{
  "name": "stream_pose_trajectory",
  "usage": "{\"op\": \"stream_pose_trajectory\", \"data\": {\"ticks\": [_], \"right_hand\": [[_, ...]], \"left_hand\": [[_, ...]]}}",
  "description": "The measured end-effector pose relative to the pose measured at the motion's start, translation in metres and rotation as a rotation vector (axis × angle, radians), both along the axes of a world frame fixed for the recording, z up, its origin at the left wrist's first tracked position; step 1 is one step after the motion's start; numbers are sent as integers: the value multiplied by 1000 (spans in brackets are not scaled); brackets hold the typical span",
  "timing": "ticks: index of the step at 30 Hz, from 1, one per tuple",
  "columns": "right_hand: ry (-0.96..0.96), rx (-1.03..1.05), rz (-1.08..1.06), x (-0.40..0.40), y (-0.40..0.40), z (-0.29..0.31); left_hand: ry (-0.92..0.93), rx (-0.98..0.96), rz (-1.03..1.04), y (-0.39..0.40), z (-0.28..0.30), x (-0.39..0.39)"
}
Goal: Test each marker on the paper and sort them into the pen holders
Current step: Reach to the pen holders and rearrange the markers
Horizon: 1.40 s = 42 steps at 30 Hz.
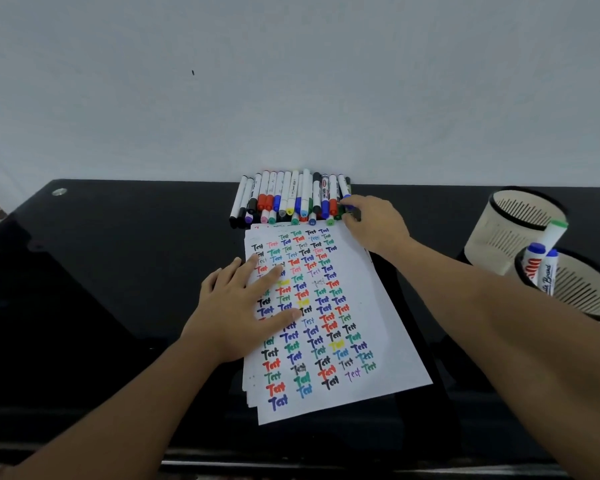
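Setting: Black glossy desk [84,323] set against a pale wall; the scene is viewed from above, from the person's head.
Paper: a small stack of white sheets [371,317] is laid nearest the viewer, its top sheet filled with rows of the word "Test" in many colours.
Left hand: the left hand [243,306] is laid flat on the paper's left side, fingers spread and straight, so the stack is pressed down.
Right hand: the right hand [374,223] is stretched past the paper's far right corner; its fingertips are curled at the right end of the marker row, and a blue-capped marker [344,190] is touched or pinched there. A full grip cannot be confirmed.
Markers: a row of markers [288,197] is lined up along the wall, just beyond the paper's top edge and stretching left of the right hand's fingers.
Pen holders: two mesh pen holders are stood well to the right of the right hand. The nearer holder [582,285] is seen with two blue-capped markers, the farther holder [513,226] with one green-capped marker.
Progress: judged early in the sorting; three markers are sorted and most of the row is left to be tested.
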State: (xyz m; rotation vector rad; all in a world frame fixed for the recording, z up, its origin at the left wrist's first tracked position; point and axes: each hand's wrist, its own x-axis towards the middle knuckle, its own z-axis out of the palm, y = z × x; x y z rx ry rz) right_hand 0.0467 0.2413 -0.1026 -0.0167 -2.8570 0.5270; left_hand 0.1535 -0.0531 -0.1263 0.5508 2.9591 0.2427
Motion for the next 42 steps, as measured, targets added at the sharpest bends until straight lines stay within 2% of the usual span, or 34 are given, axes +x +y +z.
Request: {"op": "stream_pose_trajectory", "data": {"ticks": [5, 11, 14, 17, 19, 23, 26, 29, 32, 35, 42], "right_hand": [[255, -147, -33, 6, -6, 7], [606, -179, -26, 19, -17, 35], [645, -276, 8, 33, -25, 45], [564, -385, 118, 52, -34, 49], [492, -382, 188, 64, -39, 48], [347, -127, 347, 80, -50, 35], [124, 120, 436, 92, -59, 25], [-63, 227, 418, 101, -62, 18], [-168, 237, 410, 103, -62, 10], [-231, 152, 410, 102, -60, 4], [-221, 300, 419, 101, -64, 7]], "left_hand": [[-1, 1, 1, 0, -1, -1], [2, 5, -2, 0, 2, 1], [0, 6, -5, 0, 3, 1], [4, 4, -3, 1, 3, 1], [3, -5, 0, 1, 3, 1], [9, 19, 6, 1, 4, 3], [19, 40, 13, 2, 3, 3], [23, 50, 24, 2, 3, 4], [32, 84, 31, 3, 4, 4], [43, 102, 33, 2, 2, 4], [58, 133, 39, 1, -1, 1]]}}
